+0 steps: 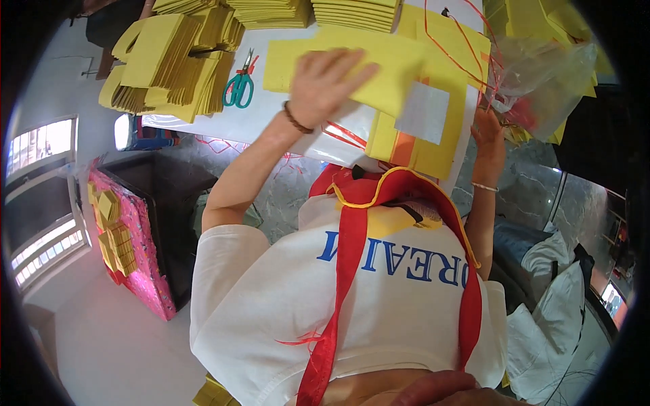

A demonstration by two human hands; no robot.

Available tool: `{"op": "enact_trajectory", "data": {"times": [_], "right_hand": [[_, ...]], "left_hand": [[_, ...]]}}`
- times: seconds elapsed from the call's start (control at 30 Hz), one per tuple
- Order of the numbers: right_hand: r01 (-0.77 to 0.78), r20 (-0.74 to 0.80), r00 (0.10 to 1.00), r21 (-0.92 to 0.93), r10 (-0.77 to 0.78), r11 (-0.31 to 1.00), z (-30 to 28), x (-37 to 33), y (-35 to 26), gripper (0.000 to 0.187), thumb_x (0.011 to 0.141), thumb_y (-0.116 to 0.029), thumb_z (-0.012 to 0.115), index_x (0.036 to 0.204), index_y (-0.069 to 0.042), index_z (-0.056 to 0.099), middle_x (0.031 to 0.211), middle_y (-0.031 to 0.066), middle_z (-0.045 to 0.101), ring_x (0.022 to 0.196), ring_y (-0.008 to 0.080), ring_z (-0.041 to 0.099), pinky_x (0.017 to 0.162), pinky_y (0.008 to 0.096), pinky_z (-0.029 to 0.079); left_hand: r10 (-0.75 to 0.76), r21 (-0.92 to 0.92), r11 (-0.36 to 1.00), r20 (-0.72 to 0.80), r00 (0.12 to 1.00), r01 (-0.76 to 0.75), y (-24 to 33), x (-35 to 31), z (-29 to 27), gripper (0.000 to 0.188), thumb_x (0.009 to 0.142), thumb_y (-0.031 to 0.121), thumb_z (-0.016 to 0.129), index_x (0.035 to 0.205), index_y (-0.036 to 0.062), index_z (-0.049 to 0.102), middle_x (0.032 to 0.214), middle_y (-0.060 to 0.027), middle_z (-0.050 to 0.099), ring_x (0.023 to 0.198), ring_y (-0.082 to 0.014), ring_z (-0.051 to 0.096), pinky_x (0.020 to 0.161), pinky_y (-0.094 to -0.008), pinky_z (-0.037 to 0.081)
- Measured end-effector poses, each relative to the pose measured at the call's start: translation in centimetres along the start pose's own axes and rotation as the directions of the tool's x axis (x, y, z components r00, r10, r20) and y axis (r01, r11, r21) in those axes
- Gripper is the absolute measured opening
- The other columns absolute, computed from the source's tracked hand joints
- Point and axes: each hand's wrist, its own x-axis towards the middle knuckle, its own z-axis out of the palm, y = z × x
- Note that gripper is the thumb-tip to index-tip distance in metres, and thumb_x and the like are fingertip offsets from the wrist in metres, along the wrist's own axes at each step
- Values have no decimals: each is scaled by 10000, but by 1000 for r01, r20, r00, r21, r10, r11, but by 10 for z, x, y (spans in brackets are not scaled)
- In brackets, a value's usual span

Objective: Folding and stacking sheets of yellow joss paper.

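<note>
White table piled with folded yellow stacks. Looks like the step in hand is positioning the yellow sheet, which lies right under the left hand, fingers fairly spread, a bit blurred. Right hand is off by the table edge near some red string; can't tell if it's gripping anything. Next move probably calls for a flat, steady palm.

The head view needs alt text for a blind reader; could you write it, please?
The person's left hand is over a yellow sheet on a white table, while the right hand is near a clear plastic bag. Green-handled scissors and yellow stacks lie nearby.
</note>
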Motion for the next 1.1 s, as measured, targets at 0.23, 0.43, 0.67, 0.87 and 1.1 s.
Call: {"op": "enact_trajectory", "data": {"times": [0.23,0.43,0.67,0.87,1.1], "right_hand": [[-21,5,1000,-60,21,998,1,-11,11,459,952,-362,332,1233,-29,475,1123,84,578,1064,180,534,877,321,393],[-36,-2,999,-209,36,977,3,-14,11,403,955,-316,369,1218,-36,489,1103,78,588,1052,177,541,863,321,412],[-40,-72,997,-232,24,972,3,-13,10,375,946,-307,399,1162,-37,544,1044,69,610,990,158,566,832,309,427],[-19,-37,999,-309,8,951,6,-12,12,315,935,-254,447,1144,-47,561,1052,54,611,994,140,563,823,288,437],[99,35,995,-313,-92,945,12,-12,15,270,906,-153,511,1148,-46,564,1051,50,613,987,108,544,838,243,409]], "left_hand": [[-292,154,954,290,912,257,-59,-104,45,562,656,79,603,1187,249,532,1187,4,525,1016,-211,484,827,-382,341],[-213,60,977,361,908,206,-74,-106,49,678,595,101,677,1229,244,485,1221,-19,492,1046,-228,464,856,-414,331],[-157,173,979,271,950,112,-75,-99,39,642,627,126,665,1230,253,485,1203,-23,494,1069,-225,449,860,-406,330],[-190,91,981,594,782,169,-66,-102,41,661,673,112,626,1287,232,414,1280,-51,421,1135,-249,412,906,-421,351],[-289,76,953,520,804,294,-56,-110,45,661,703,141,597,1317,238,370,1316,-81,379,1205,-288,345,977,-447,286]]}}
